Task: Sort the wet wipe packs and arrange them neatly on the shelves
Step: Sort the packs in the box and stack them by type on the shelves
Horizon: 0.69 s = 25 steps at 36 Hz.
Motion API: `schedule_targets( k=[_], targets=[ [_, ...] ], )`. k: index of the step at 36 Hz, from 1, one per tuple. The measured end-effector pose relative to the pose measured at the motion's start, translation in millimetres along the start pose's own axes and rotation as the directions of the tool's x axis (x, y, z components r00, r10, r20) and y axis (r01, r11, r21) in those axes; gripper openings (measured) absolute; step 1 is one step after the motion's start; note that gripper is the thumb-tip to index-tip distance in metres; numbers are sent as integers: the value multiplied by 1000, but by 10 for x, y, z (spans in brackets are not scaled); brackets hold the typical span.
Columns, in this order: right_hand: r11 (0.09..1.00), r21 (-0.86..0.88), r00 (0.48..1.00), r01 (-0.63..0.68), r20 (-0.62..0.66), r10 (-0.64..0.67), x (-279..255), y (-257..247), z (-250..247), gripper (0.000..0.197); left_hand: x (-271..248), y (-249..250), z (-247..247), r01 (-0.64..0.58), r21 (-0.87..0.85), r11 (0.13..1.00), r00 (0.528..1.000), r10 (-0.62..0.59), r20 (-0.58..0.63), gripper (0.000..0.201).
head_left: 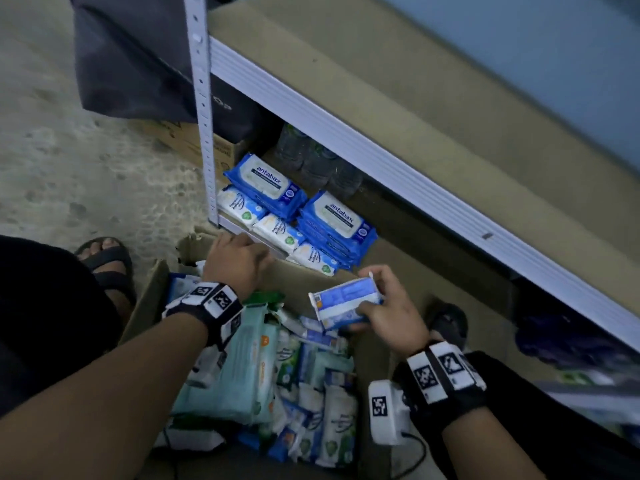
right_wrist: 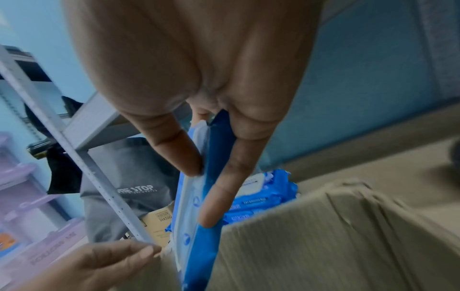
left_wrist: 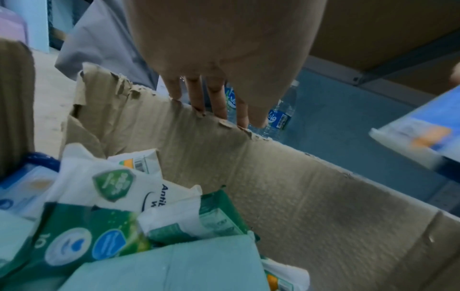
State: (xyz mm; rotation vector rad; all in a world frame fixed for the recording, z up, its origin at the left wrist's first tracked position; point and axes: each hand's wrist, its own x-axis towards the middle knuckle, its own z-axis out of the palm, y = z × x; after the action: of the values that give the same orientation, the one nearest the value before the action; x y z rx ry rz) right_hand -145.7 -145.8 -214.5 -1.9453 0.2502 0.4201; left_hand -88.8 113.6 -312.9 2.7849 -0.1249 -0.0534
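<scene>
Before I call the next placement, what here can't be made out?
- Held pack: label blurred in head view; edge-on behind right hand fingers in right wrist view.
- Left hand fingertips: hidden behind cardboard box rim.
- Bottles: dark under the shelf.

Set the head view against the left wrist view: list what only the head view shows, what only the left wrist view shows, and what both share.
Only the head view: two stacks of blue antabax packs and a row of white packs on the bottom shelf, the person's sandalled feet, both wrist bands, and the right hand gripping the blue-and-white pack.

Only the left wrist view: the labels on the water bottles and the green shield on a white pack in the box.

Both: the left hand resting on the torn rim of the cardboard box, and the mixed packs inside.
</scene>
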Motion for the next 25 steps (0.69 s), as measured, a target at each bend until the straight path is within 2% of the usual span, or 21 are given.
schedule_targets(
  k=[2, 5, 9, 13, 18, 20, 22, 23, 25],
  targets=[
    [999, -29, 999, 37, 21, -37, 140, -129, -67, 46, 9, -2, 26, -5, -11, 1000, 1000, 5, -12, 32],
    [991, -102, 995, 87, 66, -80, 388, -296, -120, 51, -18, 7, 53, 24, -43, 999, 997, -27, -72, 20],
    [979, -178, 988, 96, 139, -71, 732, -436, -140, 51, -57, 6, 126, 53, -133, 990, 985, -74, -153, 10],
    [958, -276, 996, 79, 64, -64, 1022, -510, -104, 37, -50, -2, 183, 73, -163, 984, 980, -101, -173, 8],
    [983, -177, 998, 59, 16, -57, 1141, -527, 32, 10, -44, -20, 221, 103, -187, 977, 975, -137, -178, 9],
    [989, -124, 997, 78, 1, -79, 1137, -483, 99, 14, -43, -23, 223, 103, -200, 974, 971, -142, -194, 9],
    [995, -77, 998, 68, 19, -67, 1135, -423, 157, 32, -38, -25, 225, 104, -215, 971, 969, -148, -199, 9],
    [994, -88, 998, 65, 24, -63, 1135, -385, 184, 32, -36, -27, 229, 104, -221, 970, 969, -149, -198, 9],
    [975, -213, 998, 62, 19, -59, 1116, -310, 227, 14, -35, -25, 232, 110, -220, 969, 970, -153, -189, 10]
  ],
)
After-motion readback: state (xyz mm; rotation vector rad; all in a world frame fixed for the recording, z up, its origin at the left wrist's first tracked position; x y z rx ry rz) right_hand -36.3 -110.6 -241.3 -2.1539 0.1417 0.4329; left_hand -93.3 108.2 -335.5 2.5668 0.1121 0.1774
